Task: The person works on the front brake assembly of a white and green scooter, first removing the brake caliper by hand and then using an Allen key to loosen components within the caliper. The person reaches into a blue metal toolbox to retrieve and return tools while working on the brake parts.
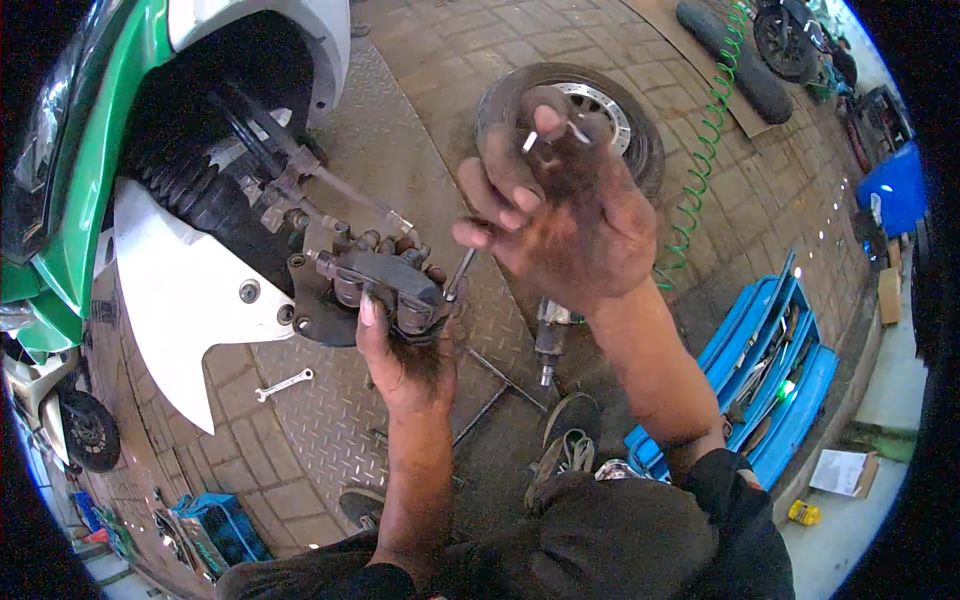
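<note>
My left hand point(405, 370) grips the dark brake caliper point(390, 280) from below, thumb on its near side. The caliper hangs by the black fork point(245, 130) inside the white-and-green scooter bodywork point(210, 310), with hoses or fittings around it. A thin metal tool point(462, 268) stands at its right side. My right hand point(565, 220) is raised right of the caliper, blurred, fingers curled around something small and dark with pale bits, which I cannot make out. Behind it lies a wheel point(620, 105).
A blue toolbox point(800, 430) sits at the right, an impact gun point(550, 340) and a T-handle wrench point(490, 395) lie on the metal plate point(330, 420). A spanner point(285, 385) is on the paving. A green coiled hose point(705, 160) crosses the right side. Another scooter point(85, 425) stands at left.
</note>
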The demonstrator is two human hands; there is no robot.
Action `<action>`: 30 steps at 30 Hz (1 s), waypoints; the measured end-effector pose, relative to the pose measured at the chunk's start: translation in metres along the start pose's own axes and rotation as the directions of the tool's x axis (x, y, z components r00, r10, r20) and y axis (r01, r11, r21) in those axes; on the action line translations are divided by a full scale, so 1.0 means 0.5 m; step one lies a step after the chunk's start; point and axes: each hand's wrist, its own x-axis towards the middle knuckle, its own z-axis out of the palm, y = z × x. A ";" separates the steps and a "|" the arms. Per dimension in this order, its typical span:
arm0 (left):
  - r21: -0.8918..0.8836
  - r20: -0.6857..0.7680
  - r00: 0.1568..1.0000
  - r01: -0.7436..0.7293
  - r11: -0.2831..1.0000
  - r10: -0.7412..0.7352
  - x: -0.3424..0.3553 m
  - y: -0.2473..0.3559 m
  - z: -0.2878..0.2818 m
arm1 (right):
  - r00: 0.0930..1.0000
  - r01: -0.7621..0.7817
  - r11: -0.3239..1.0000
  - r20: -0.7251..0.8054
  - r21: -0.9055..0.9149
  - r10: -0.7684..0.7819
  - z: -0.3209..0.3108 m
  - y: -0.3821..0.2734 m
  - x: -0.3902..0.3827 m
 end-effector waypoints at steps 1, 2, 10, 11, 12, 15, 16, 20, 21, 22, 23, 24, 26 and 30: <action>0.018 0.005 1.000 -0.001 1.000 0.001 0.000 0.000 -0.003 | 0.997 0.010 0.998 -0.081 0.061 -0.006 0.011 0.010 0.003; 0.035 0.009 1.000 -0.002 0.999 0.002 0.000 -0.001 -0.007 | 0.987 0.032 0.992 -0.163 0.119 -0.012 0.028 0.020 0.008; 0.121 -0.046 0.999 -0.007 0.993 0.013 -0.004 0.001 0.002 | 0.807 0.018 0.954 -0.559 -0.298 -0.190 0.077 0.046 0.056; 0.150 -0.046 0.999 -0.012 0.989 0.019 -0.006 0.003 0.009 | 0.759 0.024 0.947 -0.611 -0.319 -0.225 0.082 0.049 0.061; 0.177 -0.047 0.999 -0.016 0.984 0.025 -0.008 0.003 0.012 | 0.745 0.015 0.955 -0.633 -0.296 -0.208 0.078 0.051 0.061; 0.113 -0.054 0.997 -0.045 0.993 0.051 0.000 -0.004 0.004 | 0.784 0.007 0.981 -0.607 -0.194 -0.126 0.060 0.045 0.050; 0.108 -0.044 0.998 -0.038 0.993 0.043 0.000 -0.004 0.000 | 0.844 0.010 0.990 -0.530 -0.139 -0.083 0.055 0.036 0.041; 0.081 -0.021 1.000 0.003 0.997 -0.002 -0.006 0.006 -0.002 | 0.979 0.038 0.989 -0.203 0.141 -0.008 -0.003 0.034 0.023; 0.065 -0.013 1.000 0.021 0.998 -0.020 -0.006 0.007 0.003 | 0.991 0.029 0.986 -0.133 0.162 -0.007 -0.008 0.029 0.024; 0.081 -0.011 1.000 0.016 0.997 -0.015 -0.005 0.006 0.005 | 0.990 0.053 0.984 -0.139 0.171 -0.029 -0.007 0.027 0.026; 0.097 -0.008 1.000 0.012 0.995 -0.011 -0.006 0.004 0.007 | 0.988 0.077 0.981 -0.145 0.179 -0.051 -0.002 0.027 0.030; 0.114 -0.009 1.000 0.005 0.993 -0.004 -0.006 0.004 0.007 | 0.986 0.099 0.977 -0.151 0.190 -0.070 0.001 0.028 0.034; 0.114 -0.027 0.999 0.024 0.993 -0.021 -0.006 0.003 0.011 | 0.923 0.152 0.985 -0.344 -0.086 -0.173 0.014 0.027 0.032; 0.051 -0.029 0.999 -0.018 0.999 0.020 0.002 -0.007 -0.002 | 0.685 0.205 0.556 -0.288 -0.806 -0.670 0.048 0.058 0.037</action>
